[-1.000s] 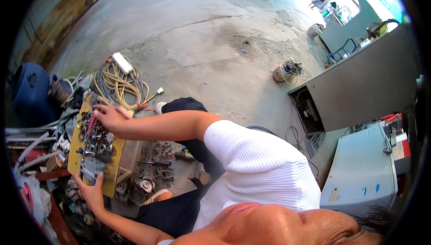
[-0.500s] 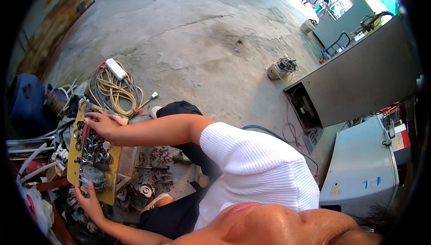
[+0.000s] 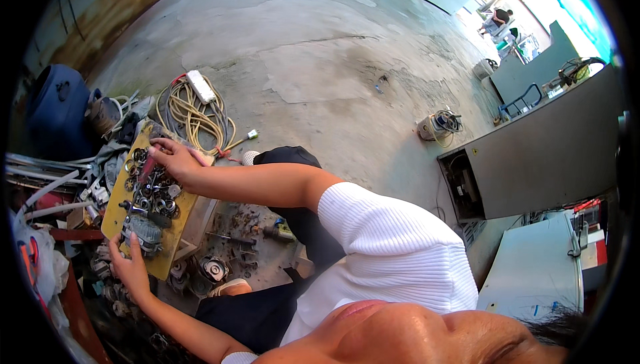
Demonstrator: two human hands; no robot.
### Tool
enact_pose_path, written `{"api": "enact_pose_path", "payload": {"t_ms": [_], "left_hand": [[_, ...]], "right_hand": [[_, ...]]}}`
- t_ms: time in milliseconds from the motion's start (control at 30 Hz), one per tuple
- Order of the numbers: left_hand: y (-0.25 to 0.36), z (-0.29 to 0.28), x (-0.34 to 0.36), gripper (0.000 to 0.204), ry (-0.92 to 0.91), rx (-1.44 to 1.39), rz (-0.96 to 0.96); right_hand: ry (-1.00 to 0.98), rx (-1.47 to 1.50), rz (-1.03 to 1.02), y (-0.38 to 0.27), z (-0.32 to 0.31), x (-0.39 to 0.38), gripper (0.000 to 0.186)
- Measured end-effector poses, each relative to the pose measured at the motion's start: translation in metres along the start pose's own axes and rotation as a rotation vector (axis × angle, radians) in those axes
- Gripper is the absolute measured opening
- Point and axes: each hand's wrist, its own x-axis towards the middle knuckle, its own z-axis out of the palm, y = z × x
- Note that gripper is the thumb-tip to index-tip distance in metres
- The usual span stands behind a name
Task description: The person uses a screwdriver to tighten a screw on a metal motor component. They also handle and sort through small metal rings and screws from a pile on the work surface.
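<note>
My right hand, the upper one in the picture, is closed around the red handle of a screwdriver. Its shaft slants down over the loose metal parts on a yellow board. At the board's lower end lies a grey, rounded motor with a dark shaft piece beside it. My left hand grips the motor's near side, thumb on its edge and forefinger round its left. The screwdriver's tip is hard to make out among the parts.
Coiled yellow and grey cable with a white power strip lies beyond the board. A blue drum and scrap pipes crowd the left. Near my legs are a drill-like tool and motor pieces. Metal cabinets stand right; a person sits far off.
The view has swung, so the scene sits farther right. The screwdriver now slants more across the board in my right hand. My left hand stays at the motor.
</note>
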Motion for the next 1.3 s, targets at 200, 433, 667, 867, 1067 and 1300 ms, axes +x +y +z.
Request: {"api": "enact_pose_path", "payload": {"t_ms": [200,433,667,867,1067,1300], "left_hand": [[-0.002,0.002,0.000,0.048,0.015,-0.008,-0.009],[0.000,0.002,-0.002,0.047,0.002,-0.060,0.009],[0.006,0.004,-0.001,0.046,-0.012,-0.051,0.010],[0.007,0.000,0.000,0.047,-0.009,-0.031,-0.008],[0.014,-0.001,0.000,0.050,-0.036,-0.022,-0.061],[0.007,0.002,0.002,0.052,-0.042,-0.023,-0.055]], "right_hand": [[-0.002,-0.013,0.034,-0.003,-0.001,-0.005,0.035],[0.020,-0.158,-0.011,0.021,-0.010,0.011,0.039],[0.019,-0.033,0.018,-0.009,-0.008,-0.007,0.037],[0.013,-0.134,0.021,-0.009,-0.002,-0.011,0.036],[-0.101,0.006,-0.012,-0.012,-0.009,-0.009,0.035],[0.007,-0.020,0.040,-0.003,-0.013,-0.004,0.035]]}}
